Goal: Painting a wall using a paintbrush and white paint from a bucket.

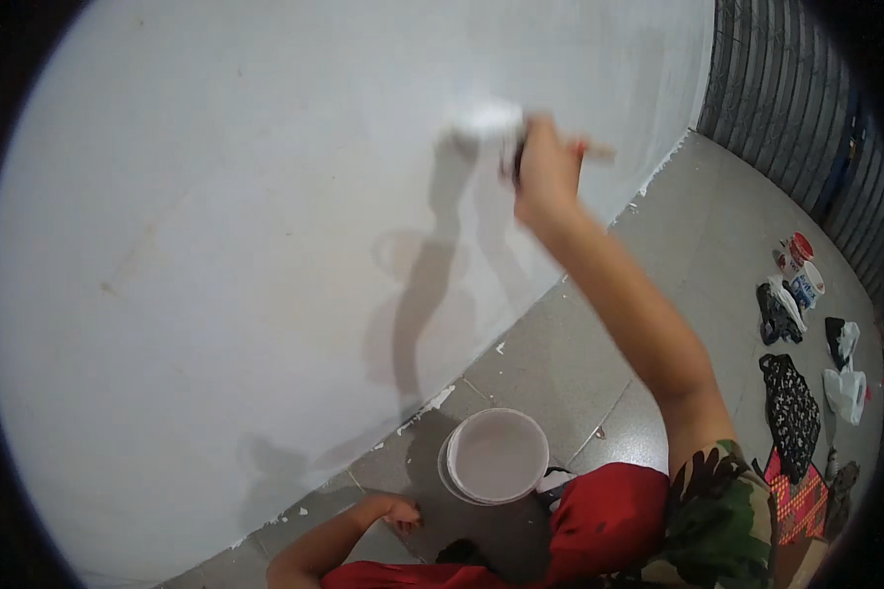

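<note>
My right hand (548,172) is raised against the white wall (216,177), its fingers wrapped round a paintbrush (489,120). The blurred white brush head meets the wall or lies very close to it; a light handle end sticks out behind the fist. Low down, my left hand (401,513) hangs near the floor with its fingers curled in, and I see nothing in it. Just right of that hand, a round white bucket (452,459) stands on the floor, with pale greyish-white liquid inside.
Grey floor tiles (648,265) meet the wall along a slanting edge flecked with white chips. On the far right lie a black patterned cloth (792,412), plastic bags (844,393) and a red patterned cloth (798,501). Small tubs (807,283) stand near a ribbed grey shutter (786,108).
</note>
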Tool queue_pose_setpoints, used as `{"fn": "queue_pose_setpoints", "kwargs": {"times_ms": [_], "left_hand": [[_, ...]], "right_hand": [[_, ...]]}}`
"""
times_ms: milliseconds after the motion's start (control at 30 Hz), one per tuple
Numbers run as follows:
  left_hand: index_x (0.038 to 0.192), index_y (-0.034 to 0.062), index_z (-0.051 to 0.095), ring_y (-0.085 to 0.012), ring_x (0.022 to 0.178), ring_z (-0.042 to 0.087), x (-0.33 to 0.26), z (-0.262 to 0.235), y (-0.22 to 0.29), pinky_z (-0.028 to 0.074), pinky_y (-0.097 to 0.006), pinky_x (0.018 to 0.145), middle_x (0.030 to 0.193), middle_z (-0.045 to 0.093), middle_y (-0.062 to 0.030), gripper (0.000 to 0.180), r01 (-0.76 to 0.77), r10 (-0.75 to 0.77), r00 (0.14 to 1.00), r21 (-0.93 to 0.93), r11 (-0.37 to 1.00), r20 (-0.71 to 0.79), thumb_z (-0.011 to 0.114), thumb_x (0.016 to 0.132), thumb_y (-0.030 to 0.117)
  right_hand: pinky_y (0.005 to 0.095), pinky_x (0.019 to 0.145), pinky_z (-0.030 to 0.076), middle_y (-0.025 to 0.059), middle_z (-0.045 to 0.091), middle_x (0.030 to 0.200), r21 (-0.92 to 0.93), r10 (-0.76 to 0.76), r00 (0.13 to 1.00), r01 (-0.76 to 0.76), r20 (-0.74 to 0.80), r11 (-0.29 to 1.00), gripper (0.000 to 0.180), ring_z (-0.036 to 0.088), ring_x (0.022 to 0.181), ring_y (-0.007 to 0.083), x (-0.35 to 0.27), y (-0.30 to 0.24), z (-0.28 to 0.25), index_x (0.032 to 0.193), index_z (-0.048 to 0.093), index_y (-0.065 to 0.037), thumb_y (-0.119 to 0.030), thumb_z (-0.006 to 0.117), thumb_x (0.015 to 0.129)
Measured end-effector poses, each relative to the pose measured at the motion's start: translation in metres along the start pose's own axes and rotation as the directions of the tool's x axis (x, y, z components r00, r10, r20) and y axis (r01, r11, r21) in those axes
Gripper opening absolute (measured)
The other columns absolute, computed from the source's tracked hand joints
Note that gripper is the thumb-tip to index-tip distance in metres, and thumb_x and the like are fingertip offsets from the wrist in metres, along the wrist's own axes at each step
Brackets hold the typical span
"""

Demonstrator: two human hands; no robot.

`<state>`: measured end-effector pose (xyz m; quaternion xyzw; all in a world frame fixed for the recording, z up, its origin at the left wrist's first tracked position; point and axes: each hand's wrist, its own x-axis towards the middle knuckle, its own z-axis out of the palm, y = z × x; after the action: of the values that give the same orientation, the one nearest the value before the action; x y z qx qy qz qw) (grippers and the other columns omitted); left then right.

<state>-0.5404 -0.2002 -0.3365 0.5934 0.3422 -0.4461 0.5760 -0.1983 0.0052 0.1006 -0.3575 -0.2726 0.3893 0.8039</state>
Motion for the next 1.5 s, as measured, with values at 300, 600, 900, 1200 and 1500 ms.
{"fn": "queue_pose_setpoints", "kwargs": {"times_ms": [300, 600, 900, 1200, 1500], "left_hand": [[0.102, 0.0014, 0.067, -0.0217, 0.074, 0.066, 0.035, -0.017, -0.008, 0.054, -0.037, 0.065, 0.085, 0.069, -0.0122, 0.033, -0.008, 0.012, 0.995, 0.039, 0.999, -0.100, 0.056, 0.087, 0.028], [0.101, 0.0067, 0.068, -0.0196, 0.083, 0.068, 0.028, -0.007, -0.017, 0.050, -0.040, 0.064, 0.098, 0.072, -0.0075, 0.039, 0.067, -0.063, 0.997, 0.094, 0.993, -0.044, 0.052, 0.083, 0.037], [0.101, 0.0059, 0.069, -0.0199, 0.085, 0.068, 0.027, -0.017, -0.013, 0.051, -0.039, 0.068, 0.098, 0.072, -0.0086, 0.040, -0.045, 0.051, 0.997, 0.123, 0.991, -0.054, 0.053, 0.085, 0.039], [0.096, -0.0003, 0.068, -0.0235, 0.079, 0.068, 0.040, 0.007, -0.058, 0.052, -0.038, 0.069, 0.091, 0.071, -0.0107, 0.039, -0.209, 0.211, 0.977, 0.199, 0.957, 0.015, 0.053, 0.084, 0.033], [0.090, -0.0043, 0.067, -0.0223, 0.074, 0.066, 0.026, 0.025, -0.088, 0.053, -0.035, 0.068, 0.085, 0.069, -0.0149, 0.039, -0.323, 0.322, 0.945, 0.334, 0.885, 0.060, 0.054, 0.083, 0.032]], "right_hand": [[0.0297, 0.042, 0.037, 0.0005, 0.047, 0.062, 0.171, -0.099, 0.995, 0.095, 0.013, 0.981, 0.023, 0.043, 0.046, 0.0124, 0.010, 0.007, 0.006, 0.076, 0.048, -0.011, -0.029, 0.054, 0.090], [0.0291, 0.038, 0.030, 0.0002, 0.043, 0.055, -0.124, 0.236, 0.961, -0.254, -0.141, 0.959, 0.018, 0.038, 0.041, 0.0120, -0.026, 0.022, -0.032, 0.085, 0.043, -0.013, -0.027, 0.054, 0.087], [0.0245, 0.047, 0.037, 0.0000, 0.047, 0.064, 0.087, -0.186, 0.971, 0.174, 0.150, 0.981, 0.012, 0.042, 0.051, 0.0090, -0.016, -0.099, 0.067, 0.081, 0.048, -0.009, -0.014, 0.045, 0.092], [0.0257, 0.046, 0.037, -0.0018, 0.050, 0.068, -0.113, 0.351, 0.897, -0.391, -0.268, 0.913, 0.021, 0.048, 0.057, 0.0087, -0.083, 0.190, -0.160, 0.084, 0.053, -0.013, -0.032, 0.058, 0.089], [0.0284, 0.042, 0.035, 0.0000, 0.046, 0.061, -0.040, 0.269, 0.914, -0.294, -0.304, 0.955, 0.021, 0.044, 0.049, 0.0106, -0.010, 0.143, -0.114, 0.081, 0.044, -0.011, -0.026, 0.057, 0.087]]}}
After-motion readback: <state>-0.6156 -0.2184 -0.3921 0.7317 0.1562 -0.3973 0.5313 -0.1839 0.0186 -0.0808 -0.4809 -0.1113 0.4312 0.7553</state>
